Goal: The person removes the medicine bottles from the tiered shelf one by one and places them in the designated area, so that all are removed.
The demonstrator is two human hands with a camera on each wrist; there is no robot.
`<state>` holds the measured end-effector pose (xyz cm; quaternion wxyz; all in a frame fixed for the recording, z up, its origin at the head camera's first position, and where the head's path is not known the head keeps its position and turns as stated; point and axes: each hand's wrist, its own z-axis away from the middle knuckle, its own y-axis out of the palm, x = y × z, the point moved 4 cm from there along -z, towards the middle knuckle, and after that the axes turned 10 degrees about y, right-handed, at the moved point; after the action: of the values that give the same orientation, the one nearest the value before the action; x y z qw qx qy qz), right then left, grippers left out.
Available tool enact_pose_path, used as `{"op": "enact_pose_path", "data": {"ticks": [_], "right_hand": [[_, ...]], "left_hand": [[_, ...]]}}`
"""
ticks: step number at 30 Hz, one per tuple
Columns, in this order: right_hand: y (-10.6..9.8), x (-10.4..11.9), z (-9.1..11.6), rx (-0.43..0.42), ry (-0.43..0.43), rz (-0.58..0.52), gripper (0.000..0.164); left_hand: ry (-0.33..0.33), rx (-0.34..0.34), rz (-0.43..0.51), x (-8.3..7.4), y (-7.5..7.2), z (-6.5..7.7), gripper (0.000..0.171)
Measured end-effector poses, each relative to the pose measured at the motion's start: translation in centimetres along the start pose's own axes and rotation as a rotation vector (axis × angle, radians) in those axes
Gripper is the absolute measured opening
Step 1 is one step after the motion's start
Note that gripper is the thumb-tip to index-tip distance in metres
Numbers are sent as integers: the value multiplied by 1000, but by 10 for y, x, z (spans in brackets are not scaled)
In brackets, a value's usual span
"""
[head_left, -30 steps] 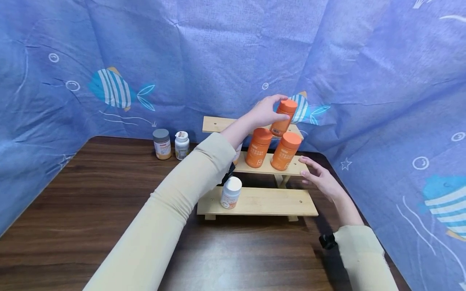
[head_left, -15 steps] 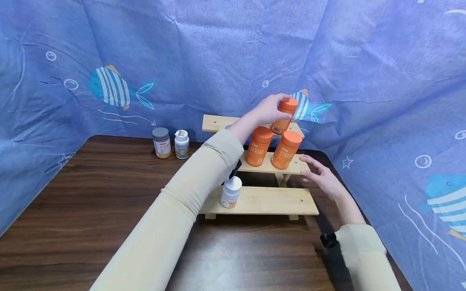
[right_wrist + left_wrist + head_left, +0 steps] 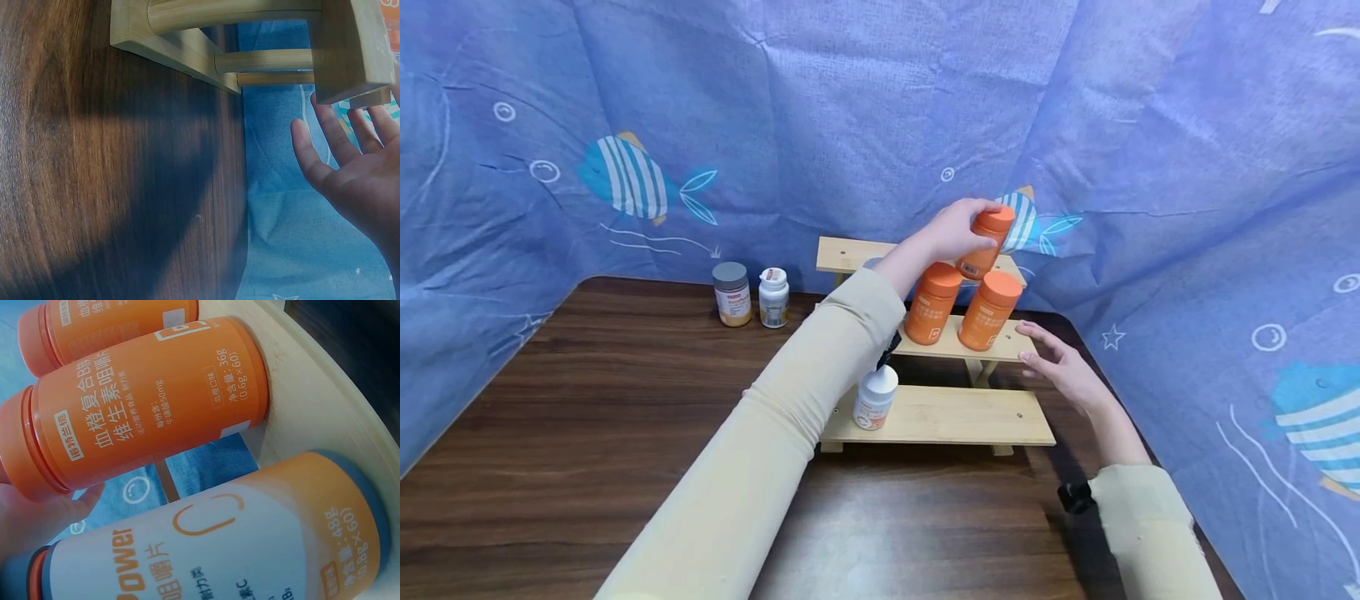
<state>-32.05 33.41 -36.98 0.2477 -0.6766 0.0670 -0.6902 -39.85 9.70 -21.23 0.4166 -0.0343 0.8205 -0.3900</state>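
Observation:
In the head view my left hand [image 3: 958, 229] grips an orange bottle [image 3: 982, 246] at the right end of the wooden rack's top shelf [image 3: 850, 252]; whether its base rests there I cannot tell. Two more orange bottles, a left one [image 3: 931, 307] and a right one [image 3: 988, 312], stand on the middle shelf [image 3: 953, 335]. The left wrist view shows them close up, beside a white-and-orange bottle [image 3: 250, 531] with a grey lid, mostly hidden by my arm in the head view. My right hand [image 3: 1063, 371], fingers loosely bent and holding nothing, is at the middle shelf's right end.
A small white bottle [image 3: 875, 398] stands on the bottom shelf [image 3: 962, 414], towards its left. Further left on the dark wooden table [image 3: 587, 417] are a grey-lidded bottle [image 3: 732, 294] and a white bottle [image 3: 773, 297]. A blue fish-patterned cloth [image 3: 865, 108] hangs behind and along the right.
My left forearm has shifted slightly to the right, while the left hand keeps its grip on the orange bottle at the top shelf. The right hand stays almost still.

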Motion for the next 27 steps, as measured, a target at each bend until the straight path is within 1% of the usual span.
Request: {"op": "enact_pose_path", "data": {"ticks": [4, 11, 14, 18, 23, 27], "right_hand": [[0, 1, 1, 4, -5, -8, 55], [1, 0, -1, 10, -2, 4, 55], [1, 0, -1, 6, 2, 11, 56], [1, 1, 0, 5, 8, 17, 57], [0, 0, 1, 6, 8, 27, 57], [0, 0, 1, 4, 13, 29, 57]], "left_hand": [[-1, -21, -4, -1, 0, -1, 49], [-5, -104, 38, -1, -2, 0, 32], [-9, -132, 27, -3, -3, 2, 28], [-14, -155, -7, -5, -4, 4, 28], [-18, -173, -41, -7, -4, 5, 32], [-4, -199, -49, -10, -5, 7, 36]]}}
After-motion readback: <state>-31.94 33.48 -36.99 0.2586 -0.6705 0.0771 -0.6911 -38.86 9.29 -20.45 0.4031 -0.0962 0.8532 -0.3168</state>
